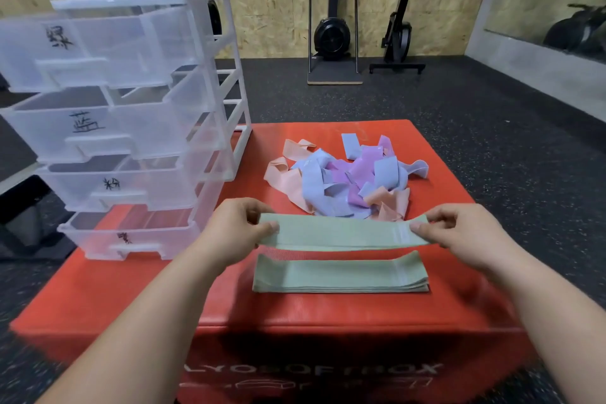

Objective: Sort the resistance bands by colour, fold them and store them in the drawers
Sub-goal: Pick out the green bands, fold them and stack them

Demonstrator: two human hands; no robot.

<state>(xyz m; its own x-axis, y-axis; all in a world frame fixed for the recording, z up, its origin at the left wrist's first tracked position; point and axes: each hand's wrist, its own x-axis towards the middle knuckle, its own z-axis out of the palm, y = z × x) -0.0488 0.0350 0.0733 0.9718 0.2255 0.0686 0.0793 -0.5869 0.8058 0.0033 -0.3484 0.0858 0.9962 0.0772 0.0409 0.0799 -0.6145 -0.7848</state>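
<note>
Red foam box (131, 298) carries a clear plastic drawer unit (131, 128) along its left edge, with four labelled drawers pulled out. A loose pile (341, 180) of peach, blue and purple bands lies toward the far right corner. A stack (341, 275) of flat green bands sits near the front edge. Just above it, a green band (341, 233) stretches flat between the left hand (229, 233) and right hand (465, 236), each end pinched between thumb and curled fingers.
</note>
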